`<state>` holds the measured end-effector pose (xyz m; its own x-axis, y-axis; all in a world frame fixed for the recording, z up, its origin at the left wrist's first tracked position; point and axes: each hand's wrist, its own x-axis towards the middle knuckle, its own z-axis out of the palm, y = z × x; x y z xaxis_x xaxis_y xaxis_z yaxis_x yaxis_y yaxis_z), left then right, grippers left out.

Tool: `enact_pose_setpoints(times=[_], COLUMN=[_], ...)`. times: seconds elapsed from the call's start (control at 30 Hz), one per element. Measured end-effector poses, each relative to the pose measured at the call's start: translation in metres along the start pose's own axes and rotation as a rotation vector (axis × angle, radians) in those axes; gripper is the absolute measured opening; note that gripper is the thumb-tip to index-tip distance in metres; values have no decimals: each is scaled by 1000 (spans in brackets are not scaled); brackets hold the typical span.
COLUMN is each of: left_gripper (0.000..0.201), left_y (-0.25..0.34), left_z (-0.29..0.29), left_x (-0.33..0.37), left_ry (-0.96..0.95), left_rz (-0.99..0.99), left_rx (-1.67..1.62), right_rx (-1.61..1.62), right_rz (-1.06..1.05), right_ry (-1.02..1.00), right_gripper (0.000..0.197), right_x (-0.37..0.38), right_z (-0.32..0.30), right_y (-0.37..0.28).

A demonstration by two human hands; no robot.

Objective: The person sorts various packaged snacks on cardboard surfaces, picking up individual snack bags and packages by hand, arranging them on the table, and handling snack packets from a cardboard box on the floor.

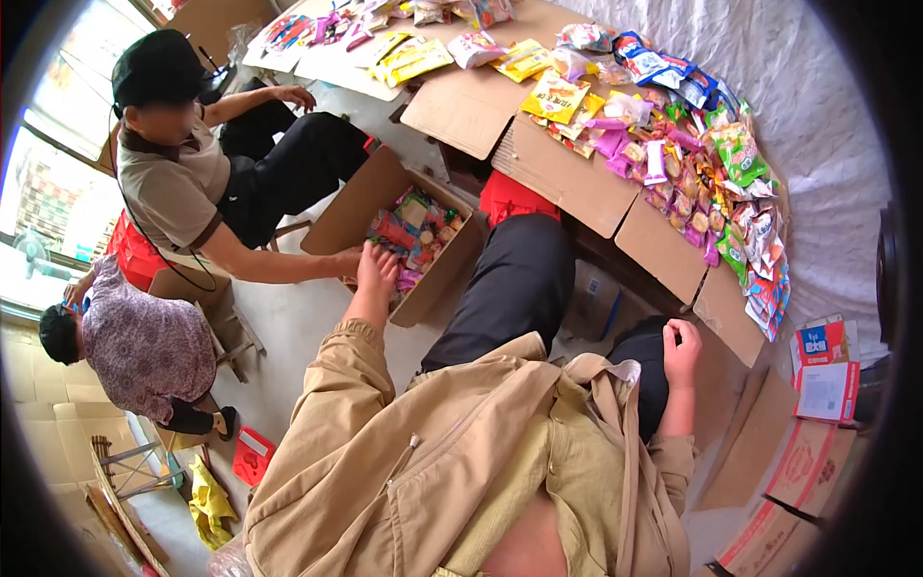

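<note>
Bright windows (67, 125) stood at far left. A capped co-worker's hand (348, 263) reached to an open cardboard box (361, 197) holding wrapped snacks (419, 229). Beside it, at the box's edge, was the wearer's left hand (378, 270); its grip could not be determined. Rightward, a cardboard-covered table (567, 171) carried snack packets (665, 162). The right hand (681, 354) lay curled by the knee (638, 358), grip likewise undetermined.

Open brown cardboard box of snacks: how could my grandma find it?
Find the big brown cardboard-topped table. Lower left of it sits the open brown cardboard box. Only this box shows colourful snack packets inside, with the person's bare left hand at its left edge.
</note>
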<state>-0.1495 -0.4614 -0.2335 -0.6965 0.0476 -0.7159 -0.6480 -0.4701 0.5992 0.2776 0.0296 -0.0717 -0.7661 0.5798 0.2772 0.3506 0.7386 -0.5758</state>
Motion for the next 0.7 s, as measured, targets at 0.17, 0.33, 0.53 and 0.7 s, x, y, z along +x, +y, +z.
enact_pose_setpoints(times=[0.17, 0.33, 0.53, 0.7], left_gripper=[76, 53, 29, 27], left_y=[-50, -60, -59, -60], left_z=[-85, -83, -85, -101], left_x=[-4, -2, 41, 76], left_ry=[246, 213, -121, -132], left_rz=[-42, 39, 59, -4], left_rx=[132, 256, 293, 311], right_rx=[-39, -64, -73, -91], right_rz=[30, 58, 70, 71], right_ry=[-19, 5, -24, -77], right_gripper=[12, 10, 10, 11], right_x=[-6, -9, 3, 17], right_z=[-5, -5, 3, 11], right_y=[0, 4, 2, -6])
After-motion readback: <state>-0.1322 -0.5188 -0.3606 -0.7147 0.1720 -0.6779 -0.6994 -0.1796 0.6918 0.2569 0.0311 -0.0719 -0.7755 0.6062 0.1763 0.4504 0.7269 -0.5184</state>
